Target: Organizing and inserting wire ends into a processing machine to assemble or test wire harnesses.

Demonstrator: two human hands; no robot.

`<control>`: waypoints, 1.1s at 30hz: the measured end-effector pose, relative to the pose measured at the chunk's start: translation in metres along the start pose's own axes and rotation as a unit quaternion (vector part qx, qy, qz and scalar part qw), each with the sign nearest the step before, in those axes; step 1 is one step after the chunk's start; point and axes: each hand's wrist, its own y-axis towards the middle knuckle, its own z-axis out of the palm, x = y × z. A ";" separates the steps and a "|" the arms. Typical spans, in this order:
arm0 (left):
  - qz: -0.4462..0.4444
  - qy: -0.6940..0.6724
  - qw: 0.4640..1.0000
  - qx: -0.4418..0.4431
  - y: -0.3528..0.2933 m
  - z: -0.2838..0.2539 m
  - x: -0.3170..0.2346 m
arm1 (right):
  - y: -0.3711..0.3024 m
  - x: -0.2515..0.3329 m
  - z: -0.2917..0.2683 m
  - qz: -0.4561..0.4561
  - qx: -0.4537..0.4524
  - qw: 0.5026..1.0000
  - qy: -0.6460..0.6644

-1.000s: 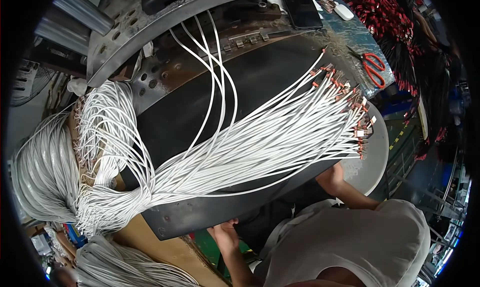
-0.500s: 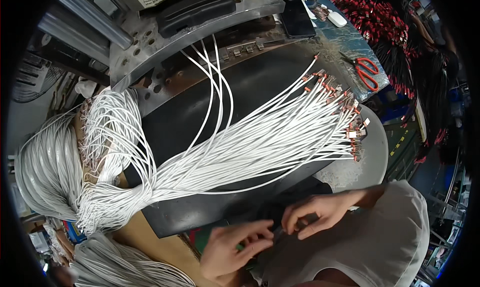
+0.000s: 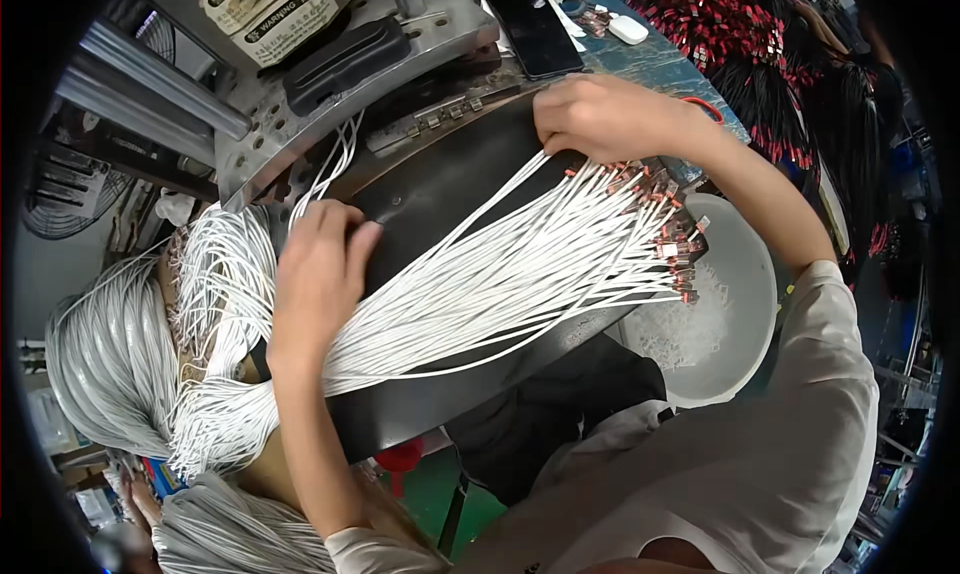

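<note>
A broad fan of white cables (image 3: 480, 284) lies across a black work surface (image 3: 400, 414), its orange-tipped ends (image 3: 665, 214) with small clear plugs pointing right. My right hand (image 3: 605, 119) is closed at the far side of those ends, and a few cables of the bundle run into its fingers. Over to the left, my left hand (image 3: 325, 264) curls its fingers round several separate white cables (image 3: 340, 164) that come from under the machine's metal plate (image 3: 440, 34). Its thumb stands off to the side. The exact grip of both hands is partly hidden by their backs.
Coiled grey cable (image 3: 105, 354) sits at the left. A pale tub (image 3: 755, 284) holding small clear bits stands at the right. Beyond the surface lie a black phone (image 3: 530, 24) and red-handled snips (image 3: 708, 106), mostly hidden by my arm. Red-ended black cables (image 3: 720, 34) hang at far right.
Both hands have moved away from my lap. The left went up and left to the cables at the machine; the right reached far over to the cable ends. The view shifted slightly.
</note>
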 end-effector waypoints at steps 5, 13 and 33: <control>-0.024 -0.179 0.964 0.194 -0.006 -0.019 -0.015 | -0.014 -0.015 -0.013 0.104 0.039 0.994 -0.001; -0.067 -0.381 0.921 0.037 -0.022 -0.007 0.008 | 0.047 0.044 0.001 -0.031 0.035 0.938 0.344; -0.128 -0.419 0.881 -0.176 -0.024 0.012 -0.009 | 0.086 0.061 -0.093 0.189 0.357 0.908 0.108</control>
